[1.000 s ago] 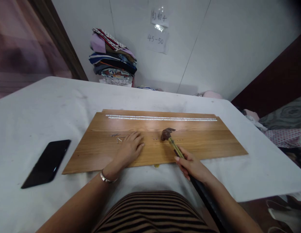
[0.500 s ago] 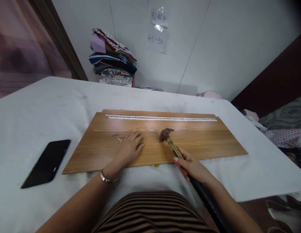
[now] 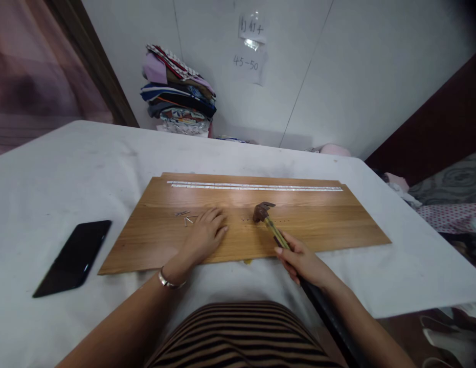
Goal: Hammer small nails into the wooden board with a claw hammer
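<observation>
My right hand [image 3: 302, 260] is wrapped round the handle of a claw hammer [image 3: 264, 210], whose rusty head is over the middle of a wooden board [image 3: 145, 240]. My left hand [image 3: 207, 232] lies flat on the board, fingers stretched out and holding nothing. Just left of its fingertips are several loose nails [image 3: 187, 220]. A row of small dark marks [image 3: 284, 221] runs across the board on both sides of the hammer head; whether they are holes or nail heads I cannot tell. Two white measuring strips [image 3: 256, 187] run along the board's far edge.
The board lies on a table with a white cloth [image 3: 118, 153]. A black phone or tablet [image 3: 74, 258] rests left of the board. Folded clothes [image 3: 180, 92] are stacked at the back against the wall, where paper notes [image 3: 248, 64] hang. A dark red panel [image 3: 433, 122] stands at right.
</observation>
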`<state>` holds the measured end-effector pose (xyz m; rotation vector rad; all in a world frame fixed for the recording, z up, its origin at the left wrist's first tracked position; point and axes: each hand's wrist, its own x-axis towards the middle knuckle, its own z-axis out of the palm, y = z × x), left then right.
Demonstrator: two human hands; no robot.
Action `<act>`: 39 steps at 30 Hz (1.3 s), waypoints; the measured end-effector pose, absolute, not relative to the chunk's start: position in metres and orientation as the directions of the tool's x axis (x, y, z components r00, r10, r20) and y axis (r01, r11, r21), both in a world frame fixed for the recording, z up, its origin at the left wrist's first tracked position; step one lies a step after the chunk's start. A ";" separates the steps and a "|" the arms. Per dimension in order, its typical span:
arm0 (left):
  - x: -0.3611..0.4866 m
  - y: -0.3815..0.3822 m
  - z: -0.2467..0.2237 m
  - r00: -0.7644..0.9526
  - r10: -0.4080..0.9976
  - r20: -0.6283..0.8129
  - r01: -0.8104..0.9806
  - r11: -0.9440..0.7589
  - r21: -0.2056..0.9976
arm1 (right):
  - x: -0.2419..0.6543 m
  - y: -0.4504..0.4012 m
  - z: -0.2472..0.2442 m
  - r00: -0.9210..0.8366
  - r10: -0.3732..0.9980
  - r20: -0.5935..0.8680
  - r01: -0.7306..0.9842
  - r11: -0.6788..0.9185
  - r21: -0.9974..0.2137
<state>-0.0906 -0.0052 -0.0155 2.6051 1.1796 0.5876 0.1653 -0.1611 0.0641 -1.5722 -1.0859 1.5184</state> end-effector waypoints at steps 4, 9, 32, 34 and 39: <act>-0.091 -0.005 -0.017 0.596 0.754 0.276 0.659 -0.656 0.369 | 0.166 -0.162 0.068 -0.029 0.909 -0.416 0.106 -0.411 -0.905; -0.090 -0.006 -0.013 0.602 0.755 0.260 0.665 -0.654 0.361 | 0.165 -0.162 0.064 -0.036 0.908 -0.418 0.119 -0.411 -0.904; -0.091 -0.006 -0.014 0.609 0.748 0.262 0.660 -0.662 0.356 | 0.169 -0.162 0.063 0.006 0.910 -0.415 0.130 -0.412 -0.902; -0.091 -0.006 -0.014 0.608 0.750 0.261 0.663 -0.660 0.353 | 0.169 -0.162 0.063 0.005 0.909 -0.416 0.133 -0.413 -0.901; -0.091 -0.006 -0.014 0.604 0.752 0.265 0.661 -0.658 0.361 | 0.170 -0.162 0.059 0.008 0.908 -0.419 0.131 -0.417 -0.900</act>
